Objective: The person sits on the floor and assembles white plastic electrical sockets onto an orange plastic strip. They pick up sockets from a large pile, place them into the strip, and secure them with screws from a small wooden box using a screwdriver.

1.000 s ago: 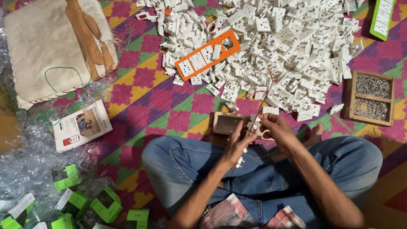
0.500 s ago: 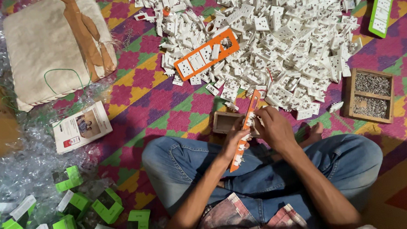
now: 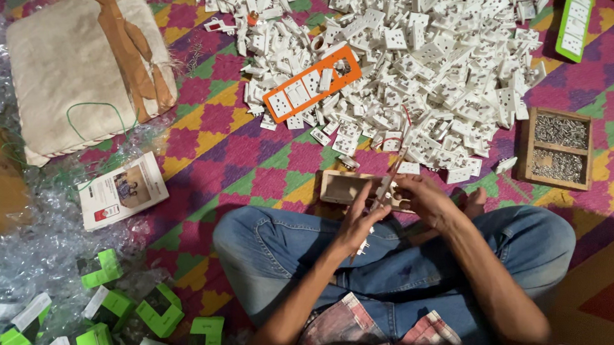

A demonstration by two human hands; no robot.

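While we sit cross-legged on the patterned mat (image 3: pixel 246 155), both hands meet over our lap, just this side of a small wooden tray (image 3: pixel 338 187). Left hand (image 3: pixel 362 223) is closed around a white socket part (image 3: pixel 381 192); right hand (image 3: pixel 425 198) pinches the same part from the other side, fingertips touching it. Hands are together, both clamped on that one piece. A thin rod-like tool, likely a screwdriver (image 3: pixel 397 163), rises from the grip and leans up and away from us toward the pile; we can't tell which hand steers it. Long axis of the part runs roughly away from us, tilted slightly right, in line with the tool. Small metal prongs seem to stick out below the left hand, too small to be sure. White socket pile (image 3: pixel 414 45) lies straight ahead, its near edge just past the tray, so both hands are near it, the right marginally nearer. An orange socket strip (image 3: pixel 312 83) sits on the pile's left edge. The divided wooden box of screws (image 3: pixel 556 147) is off to the right, well nearer the right hand. On the left are a printed leaflet (image 3: pixel 122 189), a cloth bag (image 3: pixel 83 66), clear plastic wrap, and green-and-white cartons (image 3: pixel 106 330) near our left knee.
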